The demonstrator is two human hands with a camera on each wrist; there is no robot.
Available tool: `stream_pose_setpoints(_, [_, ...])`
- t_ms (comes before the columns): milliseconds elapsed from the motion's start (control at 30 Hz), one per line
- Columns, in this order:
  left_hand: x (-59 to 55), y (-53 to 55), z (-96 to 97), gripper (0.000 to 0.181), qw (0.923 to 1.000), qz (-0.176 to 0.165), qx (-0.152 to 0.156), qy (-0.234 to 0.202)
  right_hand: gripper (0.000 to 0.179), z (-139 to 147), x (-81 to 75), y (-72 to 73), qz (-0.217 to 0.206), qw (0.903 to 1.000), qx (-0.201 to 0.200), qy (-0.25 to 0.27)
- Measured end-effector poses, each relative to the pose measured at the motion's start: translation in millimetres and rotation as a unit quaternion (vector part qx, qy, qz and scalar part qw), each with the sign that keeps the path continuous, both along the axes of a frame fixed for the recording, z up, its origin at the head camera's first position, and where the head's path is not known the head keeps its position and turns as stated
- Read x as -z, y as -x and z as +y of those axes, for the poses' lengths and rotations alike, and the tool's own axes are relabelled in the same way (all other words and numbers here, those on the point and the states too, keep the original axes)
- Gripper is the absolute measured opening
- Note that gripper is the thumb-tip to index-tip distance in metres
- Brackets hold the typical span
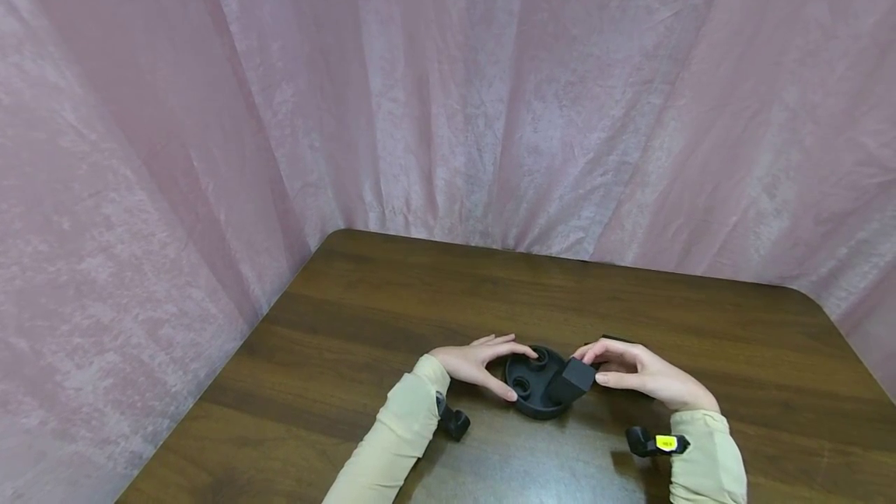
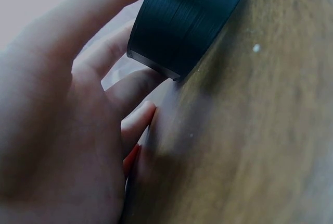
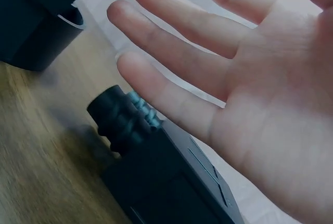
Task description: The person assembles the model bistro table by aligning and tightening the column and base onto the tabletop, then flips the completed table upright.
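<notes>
My left hand (image 1: 472,364) grips a round black base (image 1: 521,411) by its left side, thumb on the near rim and fingers on the far rim. Two threaded sockets show in the top of the base, in the head view. A black square-sided leg (image 1: 579,374) rises tilted from the right part of the base. The thumb and a forward finger of my right hand (image 1: 647,372) pinch the upper end of this leg. In the right wrist view, the other fingers (image 3: 171,31) stretch out apart from it.
Another black square leg (image 3: 177,187) with a threaded end lies on the brown wooden table (image 1: 336,317), beneath the right hand. Pink curtains (image 1: 434,99) hang along the far and left table edges. Black wrist devices (image 1: 455,422) sit on both sleeves.
</notes>
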State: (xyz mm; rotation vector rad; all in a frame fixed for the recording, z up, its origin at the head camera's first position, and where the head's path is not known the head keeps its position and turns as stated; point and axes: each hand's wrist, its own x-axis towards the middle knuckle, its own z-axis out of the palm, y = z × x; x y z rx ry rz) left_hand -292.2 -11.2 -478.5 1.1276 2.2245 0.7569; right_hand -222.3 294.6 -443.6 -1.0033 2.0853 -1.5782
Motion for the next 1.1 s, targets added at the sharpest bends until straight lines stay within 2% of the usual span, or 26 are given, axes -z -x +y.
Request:
stream_pose_setpoints(133, [0.2,0.9,-0.1,0.066,1.0000,0.002,0.005,0.001,0.026,-3,0.3,1.0,-0.031,0.9995,0.000,0.000])
stream_pose_setpoints(267, [-0.7,0.8,-0.5,0.065,0.9999,0.000,-0.002,0.010,0.041,-5,-1.8,0.7,-0.029,0.9995,-0.014,-0.002])
stream_pose_setpoints(433, [-0.3,0.6,-0.2,0.065,0.9999,-0.001,-0.005,0.012,0.051,-7,-3.8,-1.3,0.000,0.9991,-0.003,-0.042])
stream_pose_setpoints(500, [-0.2,0.6,-0.1,0.064,1.0000,0.000,-0.004,0.009,0.051,-9,-3.7,-1.4,0.028,0.9982,-0.001,-0.054])
stream_pose_setpoints(667, [-0.2,1.4,-0.4,0.064,1.0000,0.003,0.001,-0.003,0.056,-11,-1.6,0.9,0.076,0.9960,0.001,-0.046])
stream_pose_setpoints(833, [0.4,2.6,0.0,0.062,0.9995,-0.005,-0.001,-0.030,0.053,-3,0.4,0.7,0.089,0.9897,0.090,-0.067])
stream_pose_setpoints(900, [0.4,2.6,0.0,0.062,0.9994,-0.008,-0.004,-0.035,0.048,4,0.9,-1.7,0.091,0.9834,0.126,-0.093])
stream_pose_setpoints(1000, [1.0,2.5,-0.5,0.061,0.9994,-0.008,-0.006,-0.034,0.043,15,-0.7,-6.9,0.095,0.9735,0.160,-0.133])
stream_pose_setpoints(1100, [1.2,2.6,0.4,0.061,0.9993,0.001,-0.001,-0.037,0.041,23,-4.6,-12.9,0.098,0.9600,0.199,-0.171])
